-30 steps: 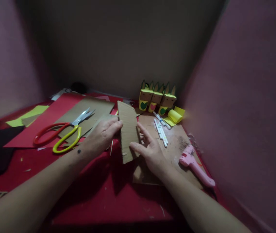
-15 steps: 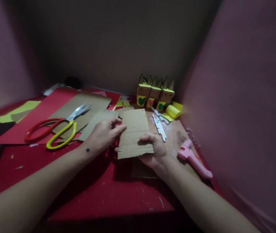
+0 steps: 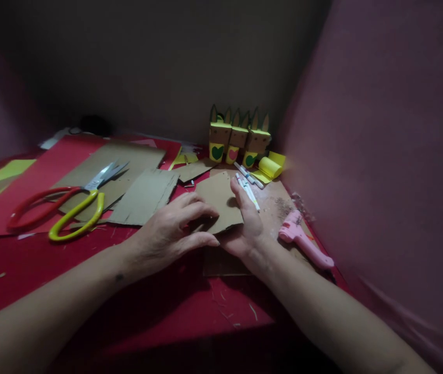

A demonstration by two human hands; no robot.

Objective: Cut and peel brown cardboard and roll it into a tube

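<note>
A small rectangular piece of cardboard (image 3: 221, 200) is tilted between my hands above the work surface. My right hand (image 3: 249, 226) supports it from the right, with the palm under its near corner and the thumb up along its right edge. Over the near left corner lies my left hand (image 3: 170, 228), its thumb and fingers apart; whether its fingertips touch the cardboard is hard to see. To the left rest large scissors (image 3: 89, 195) with one red and one yellow handle, beside a loose cardboard offcut (image 3: 143, 195).
Red paper (image 3: 30, 192) and a larger cardboard sheet (image 3: 139, 153) lie at left. Behind stand three cardboard figures (image 3: 239, 137) with pointed ears. White markers (image 3: 247, 191), rolled yellow paper (image 3: 270, 167) and a pink glue gun (image 3: 305, 239) occupy the board at right.
My left hand has let go of the cardboard's left edge and spread over its near corner. My right thumb has moved from its face to its right edge. The view has shifted slightly.
</note>
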